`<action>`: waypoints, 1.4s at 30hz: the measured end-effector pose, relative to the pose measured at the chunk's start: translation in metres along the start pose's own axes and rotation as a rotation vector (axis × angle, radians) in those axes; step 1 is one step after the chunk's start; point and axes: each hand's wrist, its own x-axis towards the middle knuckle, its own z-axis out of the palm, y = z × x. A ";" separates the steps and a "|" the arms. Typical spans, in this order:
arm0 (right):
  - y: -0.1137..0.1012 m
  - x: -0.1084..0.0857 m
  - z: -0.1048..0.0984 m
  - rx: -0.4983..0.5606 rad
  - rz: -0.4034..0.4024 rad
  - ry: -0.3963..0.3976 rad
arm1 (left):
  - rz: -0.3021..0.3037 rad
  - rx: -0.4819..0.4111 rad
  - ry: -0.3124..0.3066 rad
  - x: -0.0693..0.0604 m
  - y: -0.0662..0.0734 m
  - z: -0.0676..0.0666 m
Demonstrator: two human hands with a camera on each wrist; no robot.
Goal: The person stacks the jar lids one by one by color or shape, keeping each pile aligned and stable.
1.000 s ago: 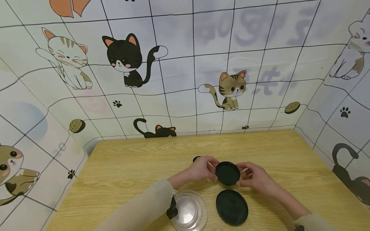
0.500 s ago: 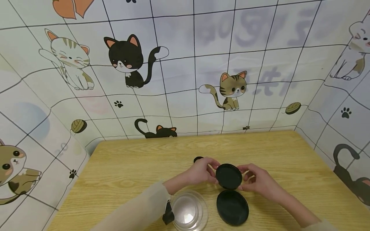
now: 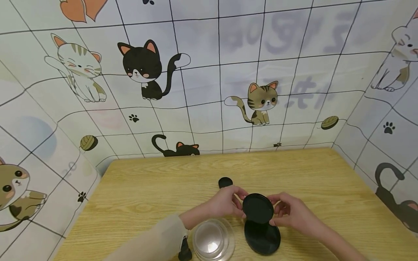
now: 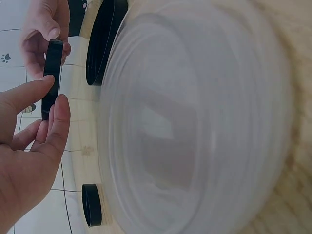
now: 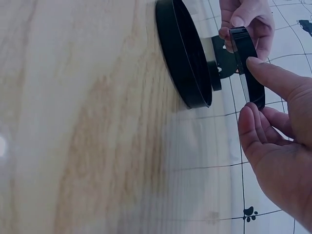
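Both hands hold a round, shallow black lid (image 3: 257,208) between them, off the table. My left hand (image 3: 225,201) pinches its left edge, and my right hand (image 3: 290,212) pinches the right edge with thumb and fingers. On the table just below it lies a larger black lid (image 3: 262,241); in the head view the held one overlaps its far part. The right wrist view shows the larger lid (image 5: 183,56) apart from the held lid (image 5: 248,66). Behind my left hand sits a small black lid (image 3: 225,182), partly covered by that hand in the head view.
A clear, stepped round plastic piece or stack (image 3: 210,239) stands on the wooden table (image 3: 156,181), left of the large black lid and close to my left forearm. A cat-patterned wall covering (image 3: 202,87) surrounds the table's back and sides.
Both hands have brought the held lid toward me, so it now overlaps the large lid in the head view. More of the small black lid shows behind my left hand.
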 end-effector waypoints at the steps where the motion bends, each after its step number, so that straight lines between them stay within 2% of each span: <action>1: 0.000 -0.001 0.000 0.002 0.000 -0.003 | -0.001 -0.001 -0.001 -0.001 0.000 0.000; 10: 0.001 -0.008 0.002 0.010 0.005 -0.025 | 0.005 -0.005 0.004 -0.010 0.002 0.007; 22: 0.008 -0.022 0.007 0.009 0.001 -0.065 | -0.033 -0.031 -0.025 -0.016 0.002 0.024; 30: 0.015 -0.029 0.011 0.043 -0.070 -0.089 | -0.042 0.001 -0.055 -0.023 0.005 0.030; 34: 0.017 -0.030 0.014 0.060 -0.025 -0.105 | -0.056 0.019 -0.063 -0.025 0.004 0.033; 42: 0.016 -0.030 0.017 0.003 -0.014 -0.112 | -0.046 0.097 -0.077 -0.027 0.003 0.034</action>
